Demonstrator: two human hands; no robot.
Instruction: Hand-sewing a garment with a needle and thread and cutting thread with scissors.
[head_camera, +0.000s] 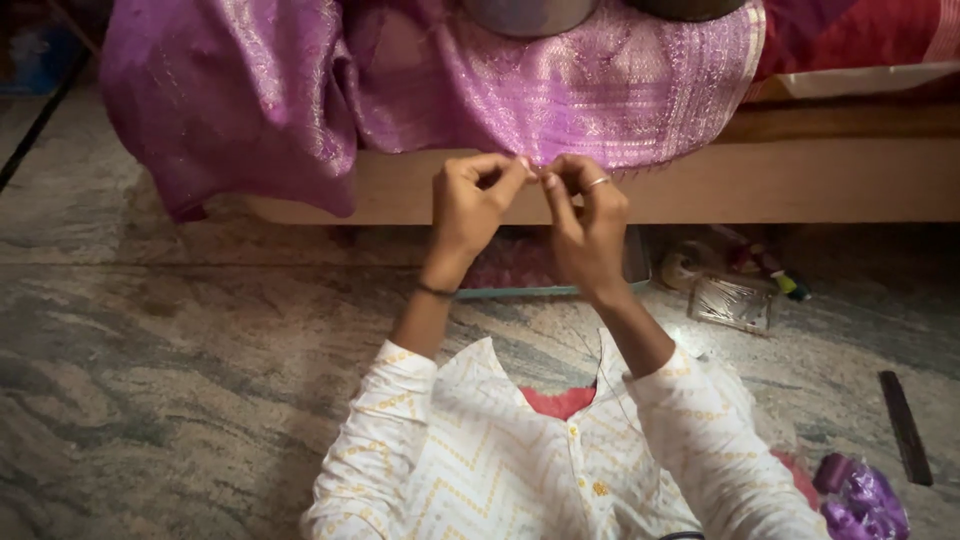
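Observation:
A shiny purple woven cloth (560, 100) with a gold-patterned border hangs over the edge of a wooden bed frame (800, 180). My left hand (475, 205) and my right hand (585, 215) meet at the cloth's lower edge, fingertips pinched together on its fringe threads. The right hand wears a ring, the left wrist a thin dark band. A thin thread seems to run down from the hands toward my lap. My sleeves are white with a yellow zigzag print.
A tray of small reddish items (520, 270) sits on the marble floor under the bed edge. A clear plastic packet (732, 302) and thread spools (775, 275) lie right of it. A dark comb (905, 425) and purple thread bundle (860, 500) lie at lower right.

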